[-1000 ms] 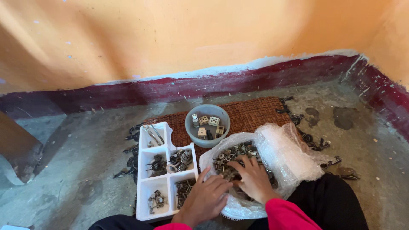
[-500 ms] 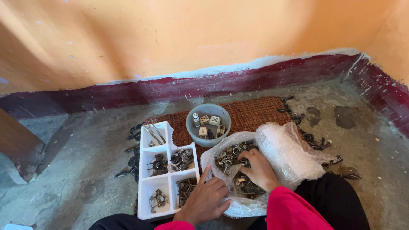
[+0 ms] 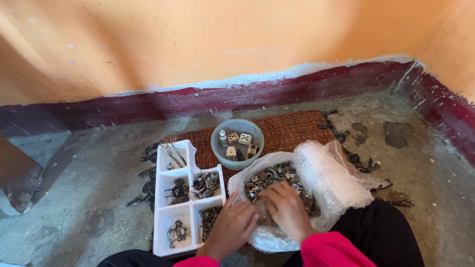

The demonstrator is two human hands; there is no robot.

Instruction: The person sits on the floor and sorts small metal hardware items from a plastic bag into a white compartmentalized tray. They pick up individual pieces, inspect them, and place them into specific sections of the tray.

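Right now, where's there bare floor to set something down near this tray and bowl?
Bare concrete floor lies left of the white tray, and more lies right of the mat, beside the wall. The mat's far strip behind the bowl is free too. It is crowded where both hands work in the bubble-wrap pile of metal parts.

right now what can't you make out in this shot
Head view:
- Whether the right hand or left hand holds a part: fingers curl over the metal parts.
- Kinds of parts in the white tray: too small.
- Bubble wrap near edge: hidden by the hands.
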